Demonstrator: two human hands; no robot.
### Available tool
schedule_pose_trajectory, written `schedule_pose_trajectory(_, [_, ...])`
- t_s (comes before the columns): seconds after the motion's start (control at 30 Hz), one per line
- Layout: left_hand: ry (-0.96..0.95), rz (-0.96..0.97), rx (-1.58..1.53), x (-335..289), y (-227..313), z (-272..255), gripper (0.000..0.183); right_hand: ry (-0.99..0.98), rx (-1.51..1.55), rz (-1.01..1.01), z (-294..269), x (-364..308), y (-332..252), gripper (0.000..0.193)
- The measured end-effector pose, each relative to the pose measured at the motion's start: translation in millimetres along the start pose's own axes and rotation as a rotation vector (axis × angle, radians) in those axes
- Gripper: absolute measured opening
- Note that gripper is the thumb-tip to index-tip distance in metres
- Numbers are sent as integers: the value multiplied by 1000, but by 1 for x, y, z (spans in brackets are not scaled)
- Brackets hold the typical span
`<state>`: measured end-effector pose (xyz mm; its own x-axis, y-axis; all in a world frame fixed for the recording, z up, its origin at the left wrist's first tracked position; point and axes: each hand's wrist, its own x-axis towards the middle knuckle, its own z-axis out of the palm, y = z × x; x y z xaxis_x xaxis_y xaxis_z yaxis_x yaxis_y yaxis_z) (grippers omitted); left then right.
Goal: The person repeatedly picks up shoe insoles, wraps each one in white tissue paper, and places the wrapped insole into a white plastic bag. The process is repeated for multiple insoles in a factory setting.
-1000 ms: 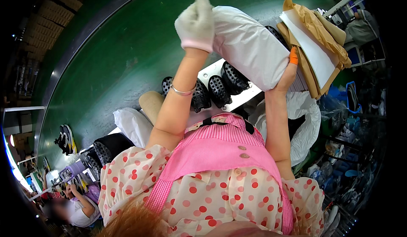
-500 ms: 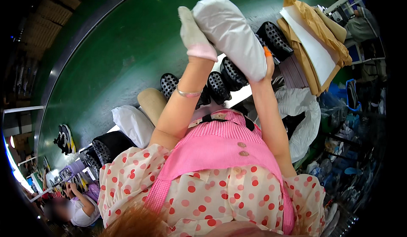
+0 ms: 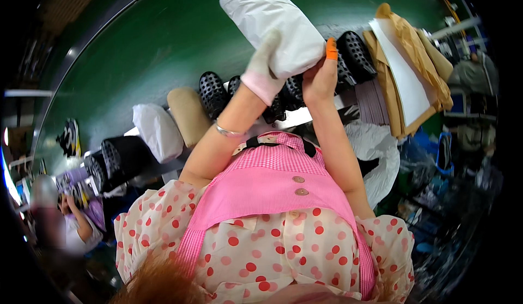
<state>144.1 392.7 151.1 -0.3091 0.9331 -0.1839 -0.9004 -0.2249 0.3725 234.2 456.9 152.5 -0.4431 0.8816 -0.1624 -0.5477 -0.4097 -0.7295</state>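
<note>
Up high, both hands clasp a white paper-wrapped bundle [image 3: 272, 23]: the gloved left hand [image 3: 265, 67] presses flat against its near side, and the bare right hand [image 3: 320, 74], with an orange cot on one fingertip, closes on its lower right edge. Just below the grip lie black perforated shoes [image 3: 212, 93]; right of it, brown and white paper sheets [image 3: 406, 70].

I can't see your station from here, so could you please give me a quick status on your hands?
Left hand, gloved, and right hand both gripping white paper-wrapped bundle, held up. Black perforated shoes directly below. Nothing between hands and bundle.
</note>
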Motion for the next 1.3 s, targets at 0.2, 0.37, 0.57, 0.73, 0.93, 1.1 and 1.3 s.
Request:
schedule_pose_trajectory(0.2, [25, 6, -302, -44, 25, -4, 68, -279, -377, -124, 6, -5, -19, 44])
schedule_pose_trajectory(0.37, [166, 162, -325, -65, -9, -10, 70, -372, -534, -59, 13, -21, 5, 43])
schedule_pose_trajectory(0.57, [276, 590, -208, -85, -37, -10, 60, -394, -309, 132, 30, -51, 24, 45])
schedule_pose_trajectory(0.73, [528, 721, -33, -159, 10, -41, 61, -783, -704, 14, 29, -65, 50, 49])
schedule_pose_trajectory(0.93, [1368, 548, 989, -300, 128, -152, 67, -831, -717, 235, 11, -55, 72, 33])
schedule_pose_trajectory(1.1, [1475, -1, 1066, -300, 151, -200, 73, -900, -788, 250, 22, -59, 92, 30])
schedule_pose_trajectory(1.3, [1439, -274, 1028, -285, 168, -289, 78, -892, -856, 305, 32, -56, 110, 25])
